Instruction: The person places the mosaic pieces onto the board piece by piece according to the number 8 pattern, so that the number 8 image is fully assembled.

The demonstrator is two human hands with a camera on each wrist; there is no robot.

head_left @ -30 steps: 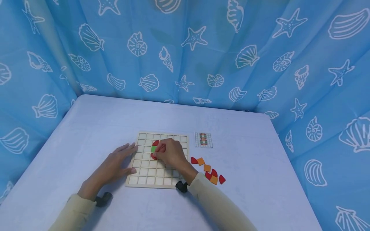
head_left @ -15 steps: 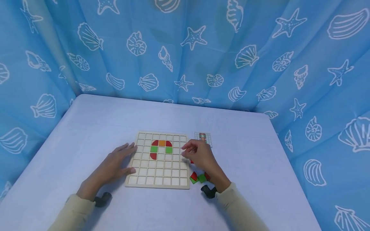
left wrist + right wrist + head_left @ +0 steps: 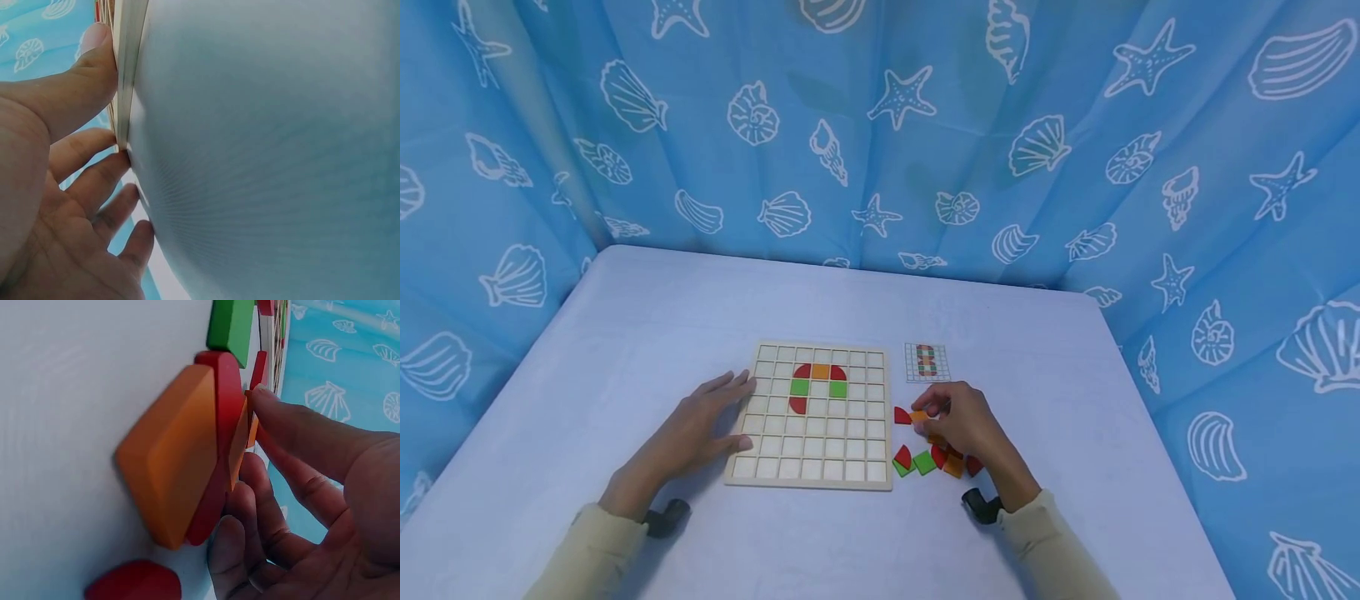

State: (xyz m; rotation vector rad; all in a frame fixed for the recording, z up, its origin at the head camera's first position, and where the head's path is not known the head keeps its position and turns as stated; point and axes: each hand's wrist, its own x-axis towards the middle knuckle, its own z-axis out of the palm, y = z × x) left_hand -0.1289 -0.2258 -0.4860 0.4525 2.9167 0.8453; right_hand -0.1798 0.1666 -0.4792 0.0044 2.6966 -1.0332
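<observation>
My left hand (image 3: 707, 425) rests along the left edge of a wooden grid board (image 3: 808, 484), thumb and fingertips against its rim. On the board sit an orange square tile (image 3: 821, 372), two green square tiles (image 3: 838, 389) and several red quarter-circle tiles (image 3: 797, 406), forming an arch with a longer left side. To the right of the board, my right hand (image 3: 962, 417) pinches another orange square tile (image 3: 919, 416) between thumb and index finger, close over the table. In the right wrist view the thumb (image 3: 269, 403) lies at that tile's edge, and its other fingers curl beneath.
Near the right hand lie a red quarter-circle (image 3: 902, 415), a green square (image 3: 924, 462), an orange square (image 3: 953, 466) and other loose tiles. Behind them is a small pattern card (image 3: 927, 362). A blue shell-print curtain (image 3: 865, 125) hangs behind the white table (image 3: 662, 308).
My right hand has left the board and moved right to the loose tiles. An orange tile, a red quarter-circle and a second green square now show on the board, uncovered. The left hand stays put.
</observation>
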